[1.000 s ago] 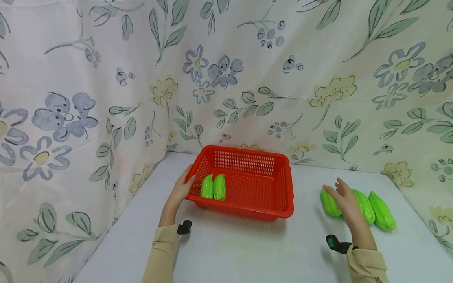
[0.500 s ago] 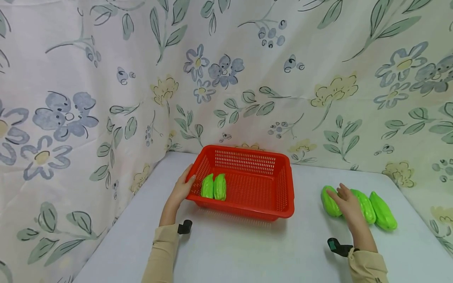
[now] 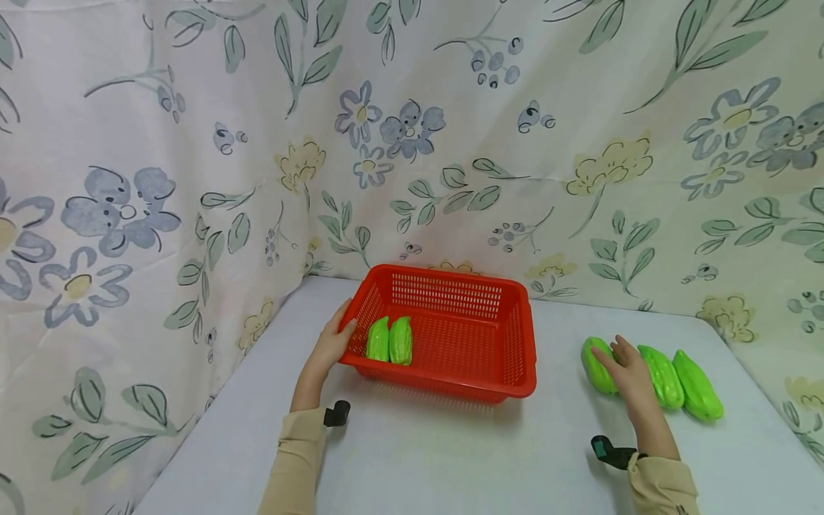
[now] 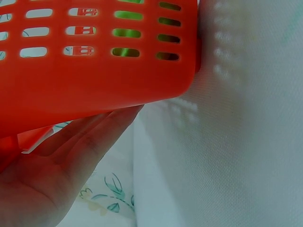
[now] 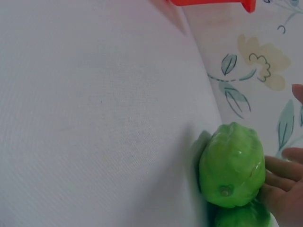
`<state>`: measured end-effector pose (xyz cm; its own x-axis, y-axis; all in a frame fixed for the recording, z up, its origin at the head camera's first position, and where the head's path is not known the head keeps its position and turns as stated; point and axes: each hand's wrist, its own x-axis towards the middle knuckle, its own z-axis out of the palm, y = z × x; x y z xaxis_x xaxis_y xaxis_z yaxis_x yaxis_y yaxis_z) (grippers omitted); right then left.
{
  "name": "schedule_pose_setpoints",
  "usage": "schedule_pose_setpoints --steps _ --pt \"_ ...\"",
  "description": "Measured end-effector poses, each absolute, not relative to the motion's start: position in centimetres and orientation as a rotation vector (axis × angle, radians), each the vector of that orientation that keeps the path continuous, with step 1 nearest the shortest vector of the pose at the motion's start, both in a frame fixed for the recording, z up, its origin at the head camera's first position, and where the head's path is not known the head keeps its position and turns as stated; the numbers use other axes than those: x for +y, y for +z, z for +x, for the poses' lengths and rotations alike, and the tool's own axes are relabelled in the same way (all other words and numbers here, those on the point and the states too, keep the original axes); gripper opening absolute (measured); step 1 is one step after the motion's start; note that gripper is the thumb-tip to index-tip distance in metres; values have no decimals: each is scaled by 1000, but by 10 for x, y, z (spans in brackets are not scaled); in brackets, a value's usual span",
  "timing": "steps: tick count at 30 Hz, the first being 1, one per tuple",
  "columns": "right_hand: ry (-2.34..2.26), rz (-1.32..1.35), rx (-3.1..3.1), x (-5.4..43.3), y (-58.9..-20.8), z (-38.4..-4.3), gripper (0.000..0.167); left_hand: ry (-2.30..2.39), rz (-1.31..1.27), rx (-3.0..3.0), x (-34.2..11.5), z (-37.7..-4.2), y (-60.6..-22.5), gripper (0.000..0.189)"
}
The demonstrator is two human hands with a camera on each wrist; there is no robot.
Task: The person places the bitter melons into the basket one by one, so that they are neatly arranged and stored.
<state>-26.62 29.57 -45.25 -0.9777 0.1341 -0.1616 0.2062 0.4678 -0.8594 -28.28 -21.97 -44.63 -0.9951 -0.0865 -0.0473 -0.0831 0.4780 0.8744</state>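
My left hand (image 3: 331, 342) grips the left side of a red plastic basket (image 3: 444, 378). Its thumb lies over the rim and the fingers (image 4: 106, 135) run along the outer wall in the left wrist view. Two bright green, ridged, elongated fruits (image 3: 400, 340) lie side by side at the basket's left end. Over on the right, my right hand (image 3: 631, 373) hovers with fingers apart above a row of several similar fruits. The leftmost fruit of that row (image 3: 595, 366) is partly behind the hand; in the right wrist view the fingers (image 5: 279, 182) are right at a fruit's (image 5: 232, 165) side.
The basket stands on a white-covered table (image 3: 463, 458) near its back edge. Flower-patterned cloth (image 3: 489, 143) hangs behind and to the left. Two more green fruits lie right of my right hand, the outermost fruit (image 3: 698, 386) tapering toward the back.
My right hand has come down slightly among the fruits and shifted a little left. The leftmost fruit in the row has shifted slightly left with it. My left hand and the basket stay put.
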Motion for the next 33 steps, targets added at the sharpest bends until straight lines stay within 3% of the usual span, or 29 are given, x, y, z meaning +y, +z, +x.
schedule_pose_setpoints --steps 33 --pt "-1657 369 2599 291 -459 -265 84 -1590 184 -2711 -219 -284 -447 57"
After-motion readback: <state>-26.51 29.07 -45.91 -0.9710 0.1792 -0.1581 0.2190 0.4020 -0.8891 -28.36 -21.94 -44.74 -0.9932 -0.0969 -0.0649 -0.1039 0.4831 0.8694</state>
